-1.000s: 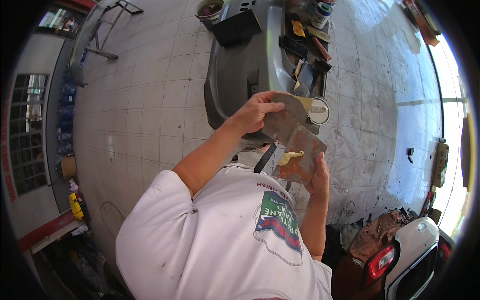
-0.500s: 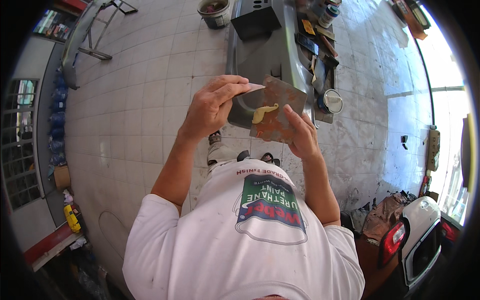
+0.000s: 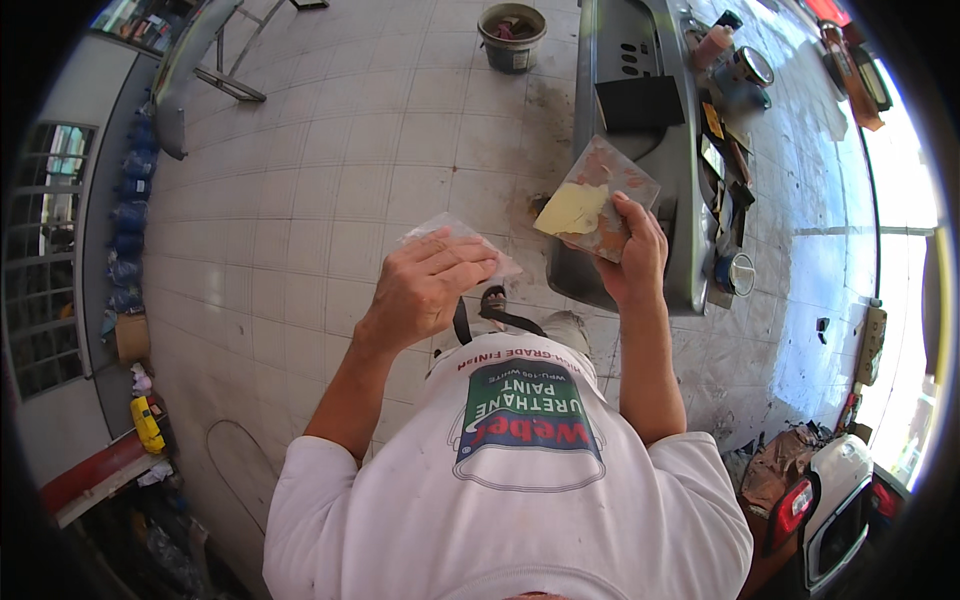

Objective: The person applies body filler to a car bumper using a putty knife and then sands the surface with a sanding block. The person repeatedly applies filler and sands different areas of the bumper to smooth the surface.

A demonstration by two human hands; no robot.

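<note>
While both forearms are seen coming up from the lower edge of the head view, a flat object is held in each hand. By the right hand [image 3: 635, 240], a square plate [image 3: 608, 168] is gripped at its near right corner, with the thumb laid across the top face — the plate is held in the air, tilted, in front of the near part of a grey bumper [image 3: 672, 190]. Yellow paste [image 3: 573, 208] is spread over the left part of that face, and reddish stains are seen on the rest.

By the left hand [image 3: 425, 280], a thin pale sheet [image 3: 508, 268] is grasped, its edges showing past the fingers; the thumb is hidden, so how it is placed cannot be told. The sheet and the plate are held apart, with tiled floor [image 3: 330, 200] seen between them.

On the bumper, a black box-like piece [image 3: 640, 103] is rested. Along its right side, a pink bottle [image 3: 714, 46], a large tin [image 3: 752, 67] and a round tin [image 3: 737, 273] are set out — with flat tools clustered between. Beyond the bumper's left side, a bucket [image 3: 512, 40] is stood on the floor.
</note>
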